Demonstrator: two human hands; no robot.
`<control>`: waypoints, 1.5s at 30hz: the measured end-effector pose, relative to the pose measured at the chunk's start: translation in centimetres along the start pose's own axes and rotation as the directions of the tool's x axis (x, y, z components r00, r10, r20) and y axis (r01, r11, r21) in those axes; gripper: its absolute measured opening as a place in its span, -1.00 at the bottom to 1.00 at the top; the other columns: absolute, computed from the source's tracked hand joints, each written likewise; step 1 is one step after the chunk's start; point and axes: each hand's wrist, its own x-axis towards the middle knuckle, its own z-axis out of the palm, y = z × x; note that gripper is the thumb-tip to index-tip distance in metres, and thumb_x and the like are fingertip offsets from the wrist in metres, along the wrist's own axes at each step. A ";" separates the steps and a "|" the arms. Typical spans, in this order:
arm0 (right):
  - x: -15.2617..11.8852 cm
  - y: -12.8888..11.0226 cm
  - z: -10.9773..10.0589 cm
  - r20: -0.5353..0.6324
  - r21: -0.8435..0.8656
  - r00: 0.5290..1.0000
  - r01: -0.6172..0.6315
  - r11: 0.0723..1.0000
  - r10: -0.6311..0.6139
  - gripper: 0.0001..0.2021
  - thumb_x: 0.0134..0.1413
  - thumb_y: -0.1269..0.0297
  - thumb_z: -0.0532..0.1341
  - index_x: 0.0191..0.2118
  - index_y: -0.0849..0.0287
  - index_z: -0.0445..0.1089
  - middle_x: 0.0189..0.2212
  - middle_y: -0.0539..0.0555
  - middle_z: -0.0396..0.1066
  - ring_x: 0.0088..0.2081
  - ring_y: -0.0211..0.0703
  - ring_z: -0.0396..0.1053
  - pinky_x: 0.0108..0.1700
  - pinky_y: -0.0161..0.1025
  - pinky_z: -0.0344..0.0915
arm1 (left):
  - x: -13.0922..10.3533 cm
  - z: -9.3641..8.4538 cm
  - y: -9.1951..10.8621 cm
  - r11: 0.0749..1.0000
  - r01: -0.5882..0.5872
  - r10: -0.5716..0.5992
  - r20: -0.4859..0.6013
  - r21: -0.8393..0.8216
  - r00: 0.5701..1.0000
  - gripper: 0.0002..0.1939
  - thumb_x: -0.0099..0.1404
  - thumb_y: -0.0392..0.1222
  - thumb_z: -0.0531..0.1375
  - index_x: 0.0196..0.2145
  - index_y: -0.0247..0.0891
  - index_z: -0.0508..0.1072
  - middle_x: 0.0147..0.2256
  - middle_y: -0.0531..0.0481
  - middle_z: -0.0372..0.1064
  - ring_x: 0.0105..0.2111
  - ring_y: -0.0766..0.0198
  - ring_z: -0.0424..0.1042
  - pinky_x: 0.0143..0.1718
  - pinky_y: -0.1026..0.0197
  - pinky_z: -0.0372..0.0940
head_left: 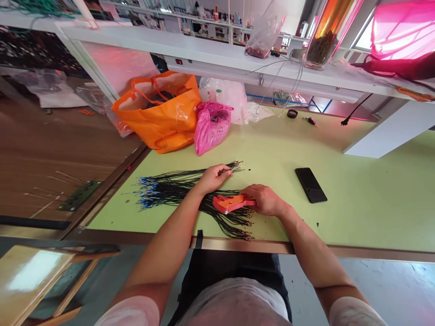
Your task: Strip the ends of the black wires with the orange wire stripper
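Note:
Many thin black wires lie in a bundle across the green table, with blue tips at the left and copper-coloured ends at the right. My left hand rests over the upper part of the bundle, fingers closed around a few wires near their right ends. In my right hand is an orange-red wire stripper, its head pointing left above the lower wires. The stripper and my left forearm hide part of the bundle.
A black phone lies to the right. Behind the wires stand an orange bag and a pink plastic bag. A white shelf spans the back, with a support panel at right. The table's front edge runs close to my body.

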 end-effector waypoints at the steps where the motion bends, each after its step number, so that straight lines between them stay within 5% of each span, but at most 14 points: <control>1: -0.1 0.1 -0.2 -0.015 0.033 1.000 -0.012 0.999 0.013 -0.71 0.25 0.31 0.27 0.07 0.13 0.52 -0.11 0.23 0.61 -0.15 0.06 0.52 -0.04 -0.06 0.38 | 0.0 0.0 0.0 0.999 0.007 -0.007 0.009 -0.035 1.000 -0.49 0.15 0.28 0.37 -0.26 -0.27 0.60 -0.29 -0.13 0.64 -0.31 0.14 0.54 -0.22 0.19 0.34; 6: -0.6 0.4 -1.6 -0.160 0.302 0.968 -0.141 0.943 0.196 -0.68 0.27 0.14 0.31 0.07 0.12 0.50 -0.03 0.19 0.59 -0.06 0.04 0.53 0.04 -0.05 0.40 | -0.1 0.1 -0.1 0.989 0.064 -0.061 0.021 -0.132 0.998 -0.42 0.12 0.34 0.40 -0.26 -0.29 0.60 -0.33 -0.10 0.60 -0.38 0.23 0.50 -0.31 0.23 0.33; 11: -0.7 0.7 -2.6 -0.248 0.457 0.897 -0.225 0.861 0.367 -0.73 0.28 0.06 0.31 -0.12 0.18 0.49 -0.25 0.08 0.49 -0.25 -0.09 0.41 -0.12 -0.14 0.35 | -0.2 0.2 0.2 0.971 0.117 -0.113 0.029 -0.207 0.993 -0.35 0.08 0.39 0.42 -0.23 -0.32 0.60 -0.35 -0.09 0.57 -0.51 0.37 0.36 -0.41 0.28 0.28; 15: -0.3 1.0 -1.9 -0.266 0.557 0.843 -0.261 0.788 0.467 -0.69 0.22 0.00 0.35 -0.21 0.18 0.46 -0.34 0.03 0.44 -0.34 -0.14 0.34 -0.19 -0.15 0.33 | -0.4 0.4 0.9 0.955 0.152 -0.153 0.018 -0.253 0.988 -0.28 -0.02 0.42 0.45 -0.25 -0.33 0.59 -0.41 -0.07 0.54 -0.57 0.42 0.30 -0.50 0.31 0.21; 19: 1.3 0.6 -0.1 -0.345 0.673 0.781 -0.181 0.717 0.521 -0.66 0.13 0.03 0.41 -0.12 0.16 0.45 -0.16 0.14 0.55 -0.18 -0.04 0.48 -0.01 -0.08 0.42 | -0.4 0.6 1.1 0.959 0.138 -0.135 0.030 -0.247 0.990 -0.31 -0.01 0.40 0.46 -0.25 -0.32 0.60 -0.40 -0.08 0.55 -0.55 0.40 0.33 -0.52 0.33 0.17; 30: 6.0 -1.6 2.6 -0.438 0.555 0.761 -0.189 0.810 0.478 -0.78 0.17 0.15 0.30 -0.11 0.10 0.42 -0.21 0.09 0.55 -0.19 -0.03 0.50 0.01 -0.07 0.43 | -0.2 1.1 0.6 0.966 0.079 -0.059 0.087 -0.246 0.994 -0.41 0.10 0.36 0.42 -0.32 -0.30 0.55 -0.49 0.03 0.45 -0.57 0.41 0.26 -0.53 0.32 0.11; 40: 5.7 -0.8 3.3 -0.523 0.550 0.651 -0.235 0.802 0.550 -0.77 0.19 0.09 0.28 -0.14 0.11 0.40 -0.28 0.06 0.50 -0.23 -0.05 0.44 -0.05 -0.10 0.42 | -0.7 0.6 1.7 0.963 0.131 -0.106 0.114 -0.237 0.988 -0.45 0.09 0.30 0.44 -0.32 -0.28 0.52 -0.43 -0.01 0.51 -0.58 0.41 0.26 -0.53 0.31 0.12; 45: 5.3 -0.2 2.7 -0.480 0.596 0.680 -0.211 0.775 0.554 -0.73 0.16 0.04 0.32 -0.18 0.12 0.40 -0.31 0.04 0.48 -0.30 -0.09 0.40 -0.14 -0.13 0.41 | -0.6 0.4 1.8 0.968 0.079 -0.071 0.041 -0.239 0.997 -0.46 0.01 0.27 0.49 -0.35 -0.29 0.56 -0.40 -0.02 0.52 -0.40 0.30 0.43 -0.34 0.27 0.29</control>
